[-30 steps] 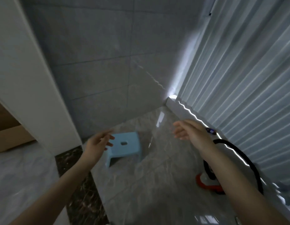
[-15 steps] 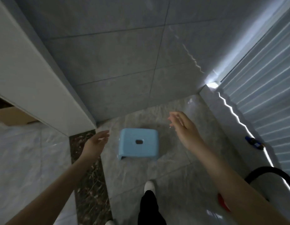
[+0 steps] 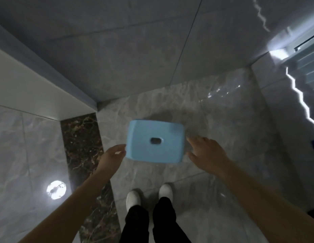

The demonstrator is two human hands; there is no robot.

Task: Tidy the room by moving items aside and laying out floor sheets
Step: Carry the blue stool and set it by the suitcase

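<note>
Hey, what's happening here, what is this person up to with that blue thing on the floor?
A person stands on a grey tiled floor and reaches down with both arms toward a small blue plastic stool. The left hand is at the stool's left edge and the right hand is at its right edge, both open. The stool sits on the floor near the wall corner, not yet lifted.

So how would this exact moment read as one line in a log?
stage: reaching | target: blue stool on floor | left hand open at its edge | right hand open beside it | not lifted
</note>
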